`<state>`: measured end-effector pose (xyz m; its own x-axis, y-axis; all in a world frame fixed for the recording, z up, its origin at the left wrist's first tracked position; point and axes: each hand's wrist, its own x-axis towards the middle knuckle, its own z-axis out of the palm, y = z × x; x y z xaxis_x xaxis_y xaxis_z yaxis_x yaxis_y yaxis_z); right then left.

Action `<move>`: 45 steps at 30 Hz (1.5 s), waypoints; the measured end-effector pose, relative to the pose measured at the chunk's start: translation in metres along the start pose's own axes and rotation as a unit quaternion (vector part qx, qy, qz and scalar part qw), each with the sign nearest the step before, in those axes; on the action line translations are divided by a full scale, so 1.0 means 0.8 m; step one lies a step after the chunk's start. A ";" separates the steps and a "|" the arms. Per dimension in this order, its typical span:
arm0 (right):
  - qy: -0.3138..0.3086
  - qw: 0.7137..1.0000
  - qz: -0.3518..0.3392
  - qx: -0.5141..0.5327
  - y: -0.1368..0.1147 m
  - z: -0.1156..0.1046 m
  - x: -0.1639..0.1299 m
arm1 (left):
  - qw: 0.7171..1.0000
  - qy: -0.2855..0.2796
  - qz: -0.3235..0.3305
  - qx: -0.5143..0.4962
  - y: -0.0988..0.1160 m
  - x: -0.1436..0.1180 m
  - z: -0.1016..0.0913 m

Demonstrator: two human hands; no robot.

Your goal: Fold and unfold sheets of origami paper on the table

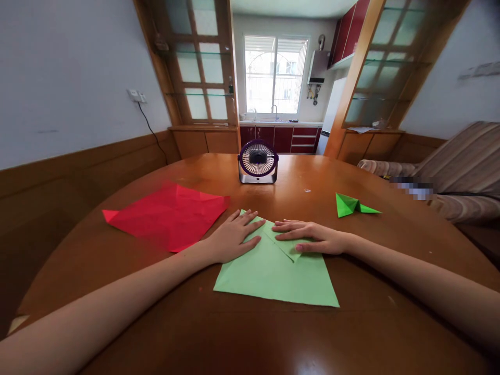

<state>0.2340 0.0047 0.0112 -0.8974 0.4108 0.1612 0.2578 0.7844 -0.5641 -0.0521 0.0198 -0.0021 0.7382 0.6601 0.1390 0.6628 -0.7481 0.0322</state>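
A light green sheet of paper (273, 281) lies on the table in front of me, its far right corner folded inward so that the flap's point lies near the sheet's middle. My left hand (236, 237) rests flat on the far left part of the sheet, fingers spread. Across the folded flap lies my right hand (312, 237), its fingers stretched out and pointing left. Parts of the sheet's far edge are hidden under both hands. Neither hand grips anything.
A creased red sheet of paper (167, 216) lies to the left, and a folded bright green paper shape (351, 204) to the right. A small purple fan (258, 160) stands at the back of the round wooden table (187, 333). A striped sofa (461, 161) is at the right.
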 end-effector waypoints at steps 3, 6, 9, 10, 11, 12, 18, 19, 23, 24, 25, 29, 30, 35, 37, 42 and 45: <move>0.005 1.000 -0.003 -0.010 0.000 0.001 0.001 | 1.000 -0.003 0.001 0.004 0.000 0.000 0.000; 0.010 1.000 -0.006 -0.020 0.001 0.003 0.001 | 1.000 -0.010 0.002 0.005 0.000 0.000 0.000; 0.012 0.999 -0.008 -0.030 0.003 0.004 0.001 | 1.000 -0.017 0.002 0.009 0.000 0.000 -0.001; 0.012 0.999 -0.008 -0.032 0.003 0.004 0.000 | 1.000 -0.019 0.003 0.010 0.000 0.000 -0.001; 0.011 0.999 -0.009 -0.034 0.003 0.004 0.000 | 1.000 -0.021 0.003 0.011 0.000 0.000 -0.001; 0.010 0.999 -0.010 -0.036 0.004 0.004 0.000 | 1.000 -0.022 0.003 0.011 0.000 0.000 -0.002; 0.010 0.999 -0.010 -0.042 0.004 0.004 0.000 | 0.999 -0.033 -0.006 0.011 0.004 0.000 -0.004; 0.011 0.999 -0.009 -0.040 0.004 0.004 0.000 | 0.999 -0.032 -0.008 0.011 0.004 0.000 -0.005; 0.017 1.000 -0.007 -0.015 0.006 0.004 0.001 | 1.000 -0.014 -0.022 0.011 0.006 0.000 -0.005; 0.018 1.000 -0.007 -0.010 0.006 0.004 0.001 | 0.999 -0.009 -0.028 0.012 0.006 0.000 -0.004; 0.020 1.000 -0.008 -0.007 0.006 0.003 0.001 | 0.999 -0.006 -0.037 0.015 0.006 0.000 -0.003; 0.020 1.000 -0.009 -0.006 0.008 0.003 0.001 | 0.997 0.003 -0.073 0.030 0.006 0.000 -0.001; 0.020 1.000 -0.010 -0.006 0.008 0.003 0.001 | 0.996 0.006 -0.079 0.031 0.006 0.000 0.000; 0.023 1.000 -0.014 -0.007 0.009 0.003 0.001 | 0.995 0.007 -0.096 0.031 0.008 0.000 0.001; 0.025 1.000 -0.015 -0.007 0.008 0.003 0.001 | 0.994 0.002 -0.105 0.030 0.007 0.000 0.002; 0.022 1.000 -0.012 -0.012 0.006 0.002 0.002 | 0.992 -0.012 -0.128 0.019 -0.004 0.002 0.007; 0.023 1.000 -0.012 -0.013 0.005 0.002 0.002 | 0.992 -0.022 -0.126 0.007 -0.010 0.003 0.008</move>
<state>0.2331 0.0080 0.0076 -0.8864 0.4115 0.2120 0.2454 0.8062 -0.5384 -0.0545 0.0279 -0.0080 0.5538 0.8284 0.0840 0.8282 -0.5584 0.0473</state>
